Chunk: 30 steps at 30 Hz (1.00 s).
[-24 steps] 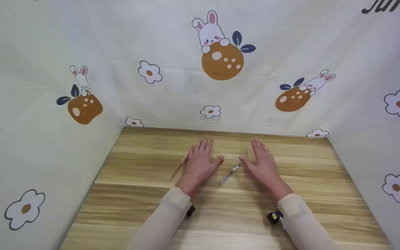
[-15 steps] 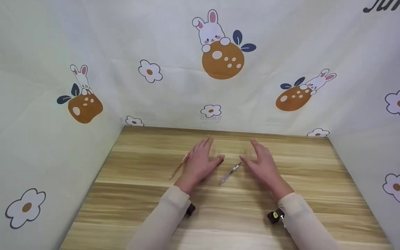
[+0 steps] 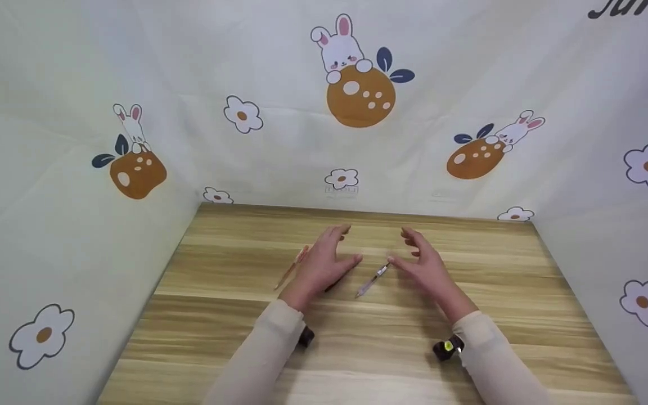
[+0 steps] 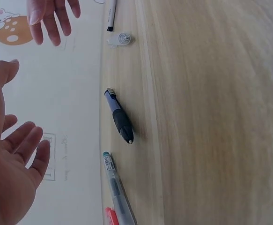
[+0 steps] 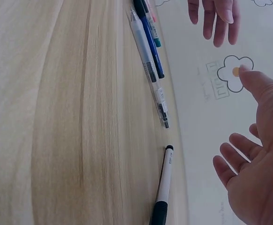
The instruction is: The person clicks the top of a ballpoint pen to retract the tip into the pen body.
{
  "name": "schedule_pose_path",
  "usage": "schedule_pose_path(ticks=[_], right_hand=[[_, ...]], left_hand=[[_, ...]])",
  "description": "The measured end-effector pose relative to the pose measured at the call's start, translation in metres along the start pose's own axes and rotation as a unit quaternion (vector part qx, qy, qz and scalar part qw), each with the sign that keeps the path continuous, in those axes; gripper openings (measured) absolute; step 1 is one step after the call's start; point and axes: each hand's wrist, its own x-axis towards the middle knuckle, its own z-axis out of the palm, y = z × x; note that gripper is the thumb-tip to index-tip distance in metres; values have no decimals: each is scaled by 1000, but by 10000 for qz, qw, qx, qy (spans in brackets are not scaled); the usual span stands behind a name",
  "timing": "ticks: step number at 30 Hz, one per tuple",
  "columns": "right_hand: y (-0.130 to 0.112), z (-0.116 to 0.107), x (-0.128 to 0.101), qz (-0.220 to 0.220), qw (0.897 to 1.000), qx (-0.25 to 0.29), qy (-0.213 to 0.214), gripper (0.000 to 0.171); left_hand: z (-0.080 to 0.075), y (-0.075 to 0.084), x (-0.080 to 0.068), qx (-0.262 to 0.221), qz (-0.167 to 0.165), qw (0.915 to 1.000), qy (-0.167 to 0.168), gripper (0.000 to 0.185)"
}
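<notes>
Both hands hover just above the light wood-grain table [image 3: 234, 337], palms turned inward, neither holding anything. Left hand [image 3: 324, 264] has fingers loosely spread and relaxed; right hand [image 3: 422, 267] the same, fingers slightly bent.

Landmark: the clear-barrelled pen with dark tip [image 3: 373, 280], lying diagonally on the table between the two hands. Right hand's thumb is just beside its upper end, not touching as far as I can tell. An orange-brown slim pen [image 3: 291, 271] lies on the far side of the left hand from it, partly hidden by that hand. Left wrist view shows a dark blue pen with black rubber grip [image 4: 119, 116] under the left hand, and a clear pen with teal cap [image 4: 118, 187] just beside it. Right wrist view shows several pens laid side by side plus a white pen with black cap [image 5: 163, 187].

Judgement: the step looks like a reach for the clear pen. To do it well: come down on mid-barrel with thumb and index, pinch across the barrel, not along it, so it doesn't roll on the smooth wood. Keep the left hand off the neighbouring pens.
</notes>
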Motion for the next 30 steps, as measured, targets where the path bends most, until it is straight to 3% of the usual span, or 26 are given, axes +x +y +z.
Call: schedule_pose_path(ticks=[8, 13, 23, 30], right_hand=[[4, 1, 1, -40, 9993, 362, 34, 77], [6, 1, 1, -8, 9986, 519, 129, 71], [6, 4, 2, 113, 9978, 635, 147, 67], [8, 9, 4, 185, 9973, 711, 95, 66]], left_hand=[[-1, -6, 0, -889, -255, 9957, -109, 71], [-2, -8, 0, -1148, -225, 9931, -102, 68], [-10, -11, -2, -690, -506, 9955, -395, 62], [-17, -18, -3, -736, -326, 9950, -593, 57]])
